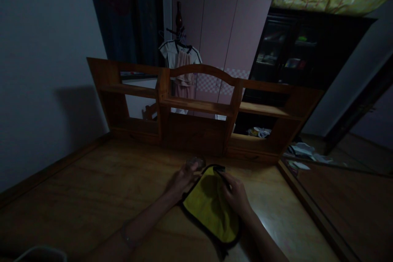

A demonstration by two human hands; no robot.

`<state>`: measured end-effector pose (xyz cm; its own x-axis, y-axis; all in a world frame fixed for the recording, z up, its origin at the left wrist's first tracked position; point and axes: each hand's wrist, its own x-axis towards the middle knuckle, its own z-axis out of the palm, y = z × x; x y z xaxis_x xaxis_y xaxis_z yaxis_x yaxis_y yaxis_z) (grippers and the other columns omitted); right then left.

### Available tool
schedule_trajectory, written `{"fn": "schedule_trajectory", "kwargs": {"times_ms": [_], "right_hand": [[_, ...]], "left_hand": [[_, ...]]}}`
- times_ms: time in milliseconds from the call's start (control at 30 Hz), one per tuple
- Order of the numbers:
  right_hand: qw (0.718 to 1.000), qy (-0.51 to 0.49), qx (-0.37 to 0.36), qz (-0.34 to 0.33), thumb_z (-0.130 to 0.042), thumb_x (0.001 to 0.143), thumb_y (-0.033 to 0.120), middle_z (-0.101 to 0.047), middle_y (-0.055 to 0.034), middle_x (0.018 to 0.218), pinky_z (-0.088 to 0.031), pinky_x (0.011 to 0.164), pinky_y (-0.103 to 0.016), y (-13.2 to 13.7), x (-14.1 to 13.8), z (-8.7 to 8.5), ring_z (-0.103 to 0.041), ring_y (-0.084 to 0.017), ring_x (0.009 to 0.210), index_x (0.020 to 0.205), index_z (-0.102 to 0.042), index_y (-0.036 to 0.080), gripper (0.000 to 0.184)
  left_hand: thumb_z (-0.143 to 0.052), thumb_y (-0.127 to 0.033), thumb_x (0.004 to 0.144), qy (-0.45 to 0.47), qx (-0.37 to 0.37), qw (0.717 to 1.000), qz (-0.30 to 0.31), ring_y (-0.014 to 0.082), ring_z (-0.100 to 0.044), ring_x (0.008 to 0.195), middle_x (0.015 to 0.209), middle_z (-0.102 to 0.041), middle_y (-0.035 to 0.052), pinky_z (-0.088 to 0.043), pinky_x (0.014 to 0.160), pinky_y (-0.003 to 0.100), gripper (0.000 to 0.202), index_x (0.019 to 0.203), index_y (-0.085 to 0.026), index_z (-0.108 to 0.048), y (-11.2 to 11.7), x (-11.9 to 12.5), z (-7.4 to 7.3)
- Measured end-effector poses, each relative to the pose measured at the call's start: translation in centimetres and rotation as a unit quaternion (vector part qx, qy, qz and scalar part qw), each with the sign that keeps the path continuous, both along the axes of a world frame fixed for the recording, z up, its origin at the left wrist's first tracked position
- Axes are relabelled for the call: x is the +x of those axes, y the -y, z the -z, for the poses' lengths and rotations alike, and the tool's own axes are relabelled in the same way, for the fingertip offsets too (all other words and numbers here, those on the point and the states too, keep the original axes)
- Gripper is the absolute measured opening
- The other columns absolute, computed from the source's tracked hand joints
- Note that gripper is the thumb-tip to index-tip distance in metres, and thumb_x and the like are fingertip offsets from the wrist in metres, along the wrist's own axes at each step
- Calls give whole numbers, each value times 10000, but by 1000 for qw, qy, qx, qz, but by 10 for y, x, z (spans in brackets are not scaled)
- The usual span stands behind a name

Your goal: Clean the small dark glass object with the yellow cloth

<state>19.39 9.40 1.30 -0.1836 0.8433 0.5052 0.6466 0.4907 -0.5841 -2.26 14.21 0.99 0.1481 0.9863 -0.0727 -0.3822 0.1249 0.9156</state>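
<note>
Black-edged yellow cloth (211, 208) flat on the table (92, 188), between left hand (181, 181) and right hand (236, 195). Right hand closed on its far edge; left hand touches the opposite corner, grip indiscernible. Judged soft, light, limp: best taken by the bound hem

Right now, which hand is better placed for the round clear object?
Left: the left hand has fingers beside the round clear object; the right hand is farther off, gripping the yellow cloth.
</note>
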Motion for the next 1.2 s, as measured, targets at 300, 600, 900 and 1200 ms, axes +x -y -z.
{"fn": "schedule_trajectory", "kwargs": {"times_ms": [300, 600, 900, 1200], "right_hand": [[1000, 2, -11, -6, -477, 777, 91, -622, -40, 1217, -467, 956, -407, -1, 0, 0, -592, -232, 1099, 1240, -567, 263, 502], [1000, 6, -12, -15, -462, 795, 81, -621, -36, 1219, -459, 965, -386, -1, 0, -1, -586, -216, 1108, 1235, -569, 252, 484], [999, 4, -27, -24, -456, 793, 68, -633, -45, 1196, -462, 952, -386, 0, -1, 0, -596, -220, 1087, 1222, -580, 251, 483], [999, 1, -27, -30, -473, 777, 61, -646, -37, 1174, -471, 932, -351, 0, -2, 0, -606, -207, 1067, 1195, -596, 246, 473]], "left_hand": [[-590, -358, 854, 337, -140, 929, 68, 244, -612, 1068, 1138, -630, 160, -546, 891, 346, 419, 1152, -70, -528, -8, -15, -12], [-601, -502, 799, 297, -177, 935, 75, 242, -677, 881, 975, -675, 147, -585, 768, 356, 505, 1073, -79, -568, -13, -16, -7], [-650, -475, 773, 268, -165, 947, 59, 241, -686, 850, 949, -684, 148, -574, 799, 355, 486, 1055, -86, -578, -10, -14, -5], [-658, -476, 763, 260, -183, 946, 62, 261, -683, 849, 966, -676, 179, -574, 781, 351, 510, 1049, -61, -582, -16, -13, 0]]}}
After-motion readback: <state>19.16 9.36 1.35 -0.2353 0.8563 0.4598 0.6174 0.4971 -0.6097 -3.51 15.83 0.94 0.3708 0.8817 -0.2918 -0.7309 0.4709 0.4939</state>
